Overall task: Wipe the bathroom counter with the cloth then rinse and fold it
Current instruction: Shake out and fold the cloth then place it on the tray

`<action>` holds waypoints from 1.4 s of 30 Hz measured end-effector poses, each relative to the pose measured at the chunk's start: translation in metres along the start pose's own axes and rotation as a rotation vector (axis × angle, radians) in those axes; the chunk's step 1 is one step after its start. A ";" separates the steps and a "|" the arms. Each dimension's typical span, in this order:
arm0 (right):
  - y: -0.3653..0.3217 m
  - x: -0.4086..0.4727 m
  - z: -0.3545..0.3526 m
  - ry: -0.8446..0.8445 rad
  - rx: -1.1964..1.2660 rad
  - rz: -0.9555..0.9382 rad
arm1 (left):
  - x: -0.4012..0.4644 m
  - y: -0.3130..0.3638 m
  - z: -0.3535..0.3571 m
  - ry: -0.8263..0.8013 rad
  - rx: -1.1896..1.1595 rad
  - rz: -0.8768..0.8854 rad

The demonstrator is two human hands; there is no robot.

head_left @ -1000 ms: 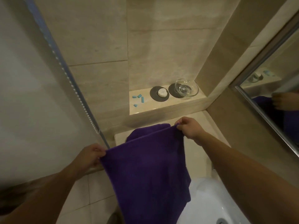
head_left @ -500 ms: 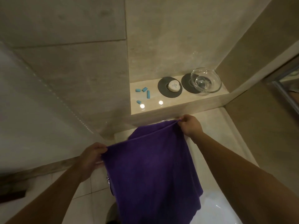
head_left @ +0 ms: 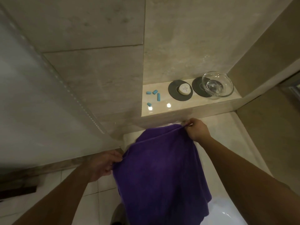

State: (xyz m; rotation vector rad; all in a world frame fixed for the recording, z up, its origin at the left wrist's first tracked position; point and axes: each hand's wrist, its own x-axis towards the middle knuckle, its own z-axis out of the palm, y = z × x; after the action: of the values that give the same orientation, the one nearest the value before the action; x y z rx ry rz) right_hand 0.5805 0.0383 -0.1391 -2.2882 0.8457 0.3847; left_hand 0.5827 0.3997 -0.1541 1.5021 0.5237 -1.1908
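A purple cloth [head_left: 160,174] hangs doubled over in the air above the pale stone counter [head_left: 227,132]. My left hand [head_left: 103,164] pinches its near upper corner. My right hand [head_left: 197,131] pinches the far upper corner, close to the ledge's front edge. The cloth's top edge runs taut between the two hands and the rest hangs down over the white basin [head_left: 227,213], hiding part of it.
A raised ledge [head_left: 162,109] behind the counter carries several small blue pieces [head_left: 158,96], a white soap [head_left: 184,90] on a dark round mat, and a glass bowl [head_left: 217,86] on a second mat. A glass panel [head_left: 40,103] stands at left, tiled floor below.
The camera has turned left and the mirror has left the view. Both hands keep hold of the cloth's corners; the hands have drawn a little closer together.
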 end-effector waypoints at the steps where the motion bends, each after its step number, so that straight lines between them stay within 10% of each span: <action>1: -0.001 -0.001 -0.001 -0.004 0.012 0.009 | 0.000 0.001 -0.001 0.022 -0.012 0.035; 10: 0.002 -0.002 -0.006 -0.029 -0.054 0.075 | -0.004 0.003 0.011 -0.077 -0.452 0.157; 20: 0.018 -0.007 -0.016 -0.194 -0.187 0.151 | 0.014 -0.001 0.008 -0.215 -0.203 -0.089; 35: 0.056 -0.018 -0.018 -0.138 -0.227 0.098 | 0.006 0.024 0.050 0.441 -0.043 0.593; 42: 0.071 -0.043 -0.029 -0.195 0.727 0.073 | 0.027 0.018 0.054 0.531 0.181 0.658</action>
State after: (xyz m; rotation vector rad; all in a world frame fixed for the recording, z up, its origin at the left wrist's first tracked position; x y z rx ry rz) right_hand 0.5025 -0.0020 -0.1317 -1.5281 0.8029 0.2666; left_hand 0.5872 0.3373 -0.1635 1.9531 0.2254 -0.3283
